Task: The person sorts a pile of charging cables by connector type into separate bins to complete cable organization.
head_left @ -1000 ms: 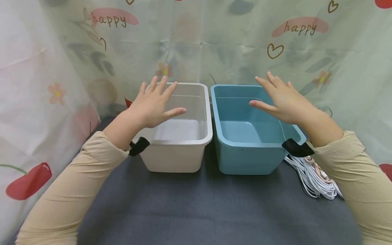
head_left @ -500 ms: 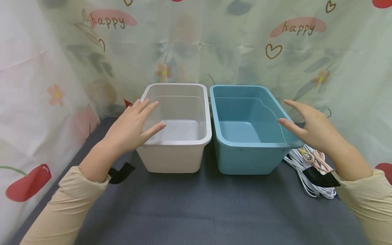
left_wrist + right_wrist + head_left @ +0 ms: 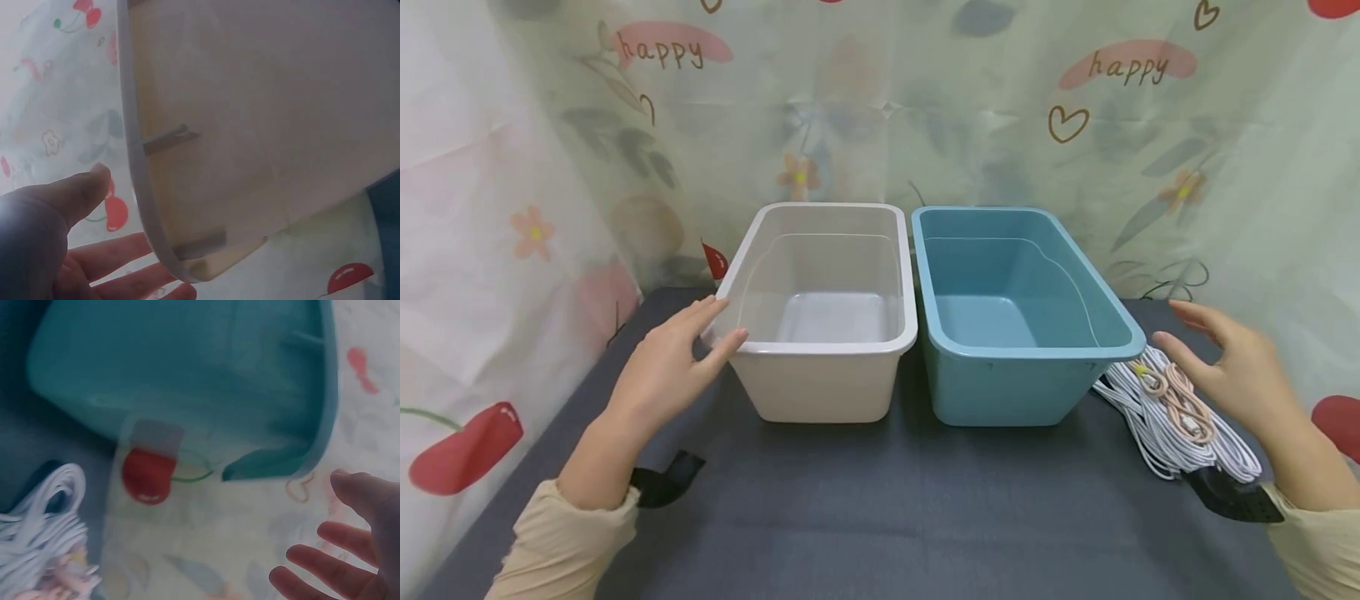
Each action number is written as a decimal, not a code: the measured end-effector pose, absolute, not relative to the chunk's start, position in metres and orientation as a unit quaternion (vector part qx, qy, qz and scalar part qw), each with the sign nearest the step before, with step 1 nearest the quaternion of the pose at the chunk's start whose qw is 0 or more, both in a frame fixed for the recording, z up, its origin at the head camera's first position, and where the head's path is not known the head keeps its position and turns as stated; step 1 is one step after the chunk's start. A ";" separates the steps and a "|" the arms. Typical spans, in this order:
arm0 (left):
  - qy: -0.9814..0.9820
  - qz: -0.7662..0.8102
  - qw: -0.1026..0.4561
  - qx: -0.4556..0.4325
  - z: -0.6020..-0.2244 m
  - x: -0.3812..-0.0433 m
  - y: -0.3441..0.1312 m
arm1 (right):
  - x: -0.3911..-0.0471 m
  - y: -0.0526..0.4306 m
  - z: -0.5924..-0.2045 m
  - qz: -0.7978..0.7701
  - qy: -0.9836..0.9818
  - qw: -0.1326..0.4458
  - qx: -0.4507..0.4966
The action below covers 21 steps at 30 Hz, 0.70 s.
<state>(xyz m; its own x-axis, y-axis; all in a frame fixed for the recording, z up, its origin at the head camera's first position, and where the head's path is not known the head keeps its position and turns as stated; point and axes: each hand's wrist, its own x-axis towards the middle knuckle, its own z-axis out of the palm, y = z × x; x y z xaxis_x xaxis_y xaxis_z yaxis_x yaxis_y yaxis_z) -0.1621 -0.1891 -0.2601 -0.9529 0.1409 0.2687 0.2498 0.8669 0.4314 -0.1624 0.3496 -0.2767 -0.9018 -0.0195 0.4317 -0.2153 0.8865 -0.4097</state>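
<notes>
A cream-white plastic bin (image 3: 823,387) and a blue plastic bin (image 3: 1007,392) stand side by side on the dark cloth, their insides bare. My left hand (image 3: 662,375) is at the white bin's left side, fingers extended close to the rim; whether they touch it I cannot tell. The left wrist view shows thumb and fingers apart beside that rim. To the right of the blue bin, my right hand (image 3: 1247,367) hovers with fingers loosely spread, holding nothing. Below it lies a coiled bundle of white cord (image 3: 1150,433) with a pinkish coil (image 3: 1183,408) on top.
A patterned curtain (image 3: 887,125) hangs close behind both bins, and another stretch (image 3: 497,275) runs along the left. Dark grey cloth (image 3: 887,508) covers the table in front of the bins. Each wrist wears a black strap mount (image 3: 666,479).
Both hands have drawn back from above the bins, coming down and outward to either side. The bins stay in place, and more of the cord bundle shows.
</notes>
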 end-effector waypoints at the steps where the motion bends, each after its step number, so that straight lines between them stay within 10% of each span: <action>1: -0.958 -0.242 0.118 -0.100 -0.263 -0.161 -0.190 | -0.161 0.352 -0.280 0.231 -0.948 0.213 0.054; 21: -0.938 -0.267 0.212 -0.069 -0.285 -0.154 -0.183 | -0.167 0.407 -0.366 0.224 -0.958 0.167 -0.068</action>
<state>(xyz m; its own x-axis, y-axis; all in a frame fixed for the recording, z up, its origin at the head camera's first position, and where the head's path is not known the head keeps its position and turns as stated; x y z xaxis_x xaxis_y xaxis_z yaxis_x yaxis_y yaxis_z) -0.1542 -0.1825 -0.2846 -0.9009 0.0155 0.4337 0.2420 0.8475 0.4724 -0.1673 0.4069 -0.3659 -0.9352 0.2051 0.2887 0.0555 0.8900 -0.4525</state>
